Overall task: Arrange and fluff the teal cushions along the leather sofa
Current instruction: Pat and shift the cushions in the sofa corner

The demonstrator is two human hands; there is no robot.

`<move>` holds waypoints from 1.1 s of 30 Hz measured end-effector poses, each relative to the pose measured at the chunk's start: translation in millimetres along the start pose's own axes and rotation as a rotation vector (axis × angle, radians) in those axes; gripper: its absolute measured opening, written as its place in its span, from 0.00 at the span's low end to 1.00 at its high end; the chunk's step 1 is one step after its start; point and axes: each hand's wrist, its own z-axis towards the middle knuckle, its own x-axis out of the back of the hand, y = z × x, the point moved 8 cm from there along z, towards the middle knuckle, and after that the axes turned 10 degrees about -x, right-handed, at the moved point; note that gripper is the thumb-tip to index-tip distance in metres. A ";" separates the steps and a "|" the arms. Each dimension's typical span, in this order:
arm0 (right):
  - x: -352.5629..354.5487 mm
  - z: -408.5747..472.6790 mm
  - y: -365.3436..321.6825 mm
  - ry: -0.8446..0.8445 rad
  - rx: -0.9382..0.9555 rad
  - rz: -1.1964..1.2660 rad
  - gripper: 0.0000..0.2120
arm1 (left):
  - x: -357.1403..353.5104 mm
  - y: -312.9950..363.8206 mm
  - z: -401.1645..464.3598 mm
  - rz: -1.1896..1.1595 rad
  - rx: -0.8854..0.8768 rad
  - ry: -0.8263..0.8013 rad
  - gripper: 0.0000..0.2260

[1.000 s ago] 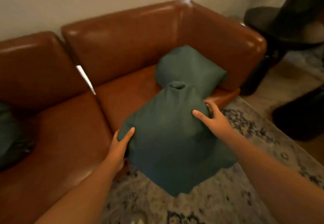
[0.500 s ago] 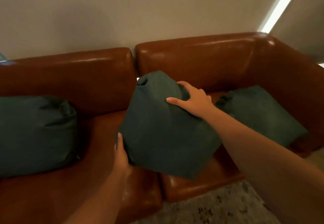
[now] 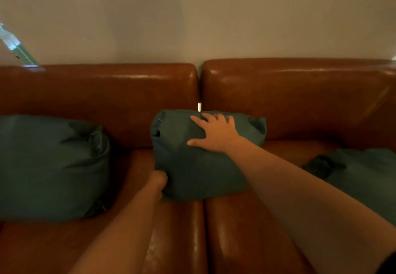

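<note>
A: Nearest the camera, what's there?

B: Two bare forearms reaching over the front of the brown leather sofa [image 3: 246, 231], whose seat splits into two glossy halves. The left hand [image 3: 158, 180] is at the lower left corner of the middle cushion [image 3: 199, 166]; its fingers are tucked out of sight behind the fabric, so I cannot tell how it grips, or whether it grips at all.

A: And the cushion itself?

B: Dark teal, plump, a little creased, sitting on the seat right over the split and leaning against the backrests where they meet. A small knot or button (hard to make out) shows near its upper left corner.

A: The other hand?

B: The right hand [image 3: 216, 133] lies spread on the cushion's top front, fingers fairly straight and splayed, thumb out to the left, pressing rather than clutching.

A: Anything else teal?

B: The left cushion [image 3: 51, 166] stands against the backrest, cut off by the frame edge, well apart from both hands. The right cushion [image 3: 362, 173] lies lower on the seat, partly hidden behind the right forearm and also cut off. Behind everything is a plain wall [image 3: 192, 16].
</note>
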 end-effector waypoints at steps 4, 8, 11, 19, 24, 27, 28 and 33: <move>-24.9 6.5 1.3 0.033 0.030 -0.026 0.45 | 16.8 45.4 30.3 0.063 -0.312 0.146 0.29; -19.3 6.5 5.0 0.094 0.051 0.016 0.42 | 16.0 102.9 -9.9 0.085 -0.474 0.205 0.32; -11.8 0.5 12.7 0.128 0.057 0.053 0.41 | 11.8 139.0 -29.8 0.169 -0.619 0.246 0.32; 1.7 -60.8 104.0 0.177 -0.125 0.152 0.41 | -72.4 223.5 -90.6 0.166 -0.950 -0.140 0.27; 1.9 -115.2 198.0 0.158 -0.319 0.211 0.42 | -149.0 225.7 -123.6 0.226 -0.908 -0.281 0.25; -3.3 -153.0 264.8 0.146 -0.428 0.243 0.42 | -203.4 222.0 -152.9 0.327 -0.920 -0.362 0.25; -6.2 -165.6 287.5 0.145 -0.453 0.236 0.42 | -223.9 219.9 -162.1 0.357 -0.920 -0.396 0.25; -33.4 -222.5 407.1 0.107 -0.599 0.148 0.43 | -338.9 203.5 -195.9 0.492 -0.915 -0.530 0.25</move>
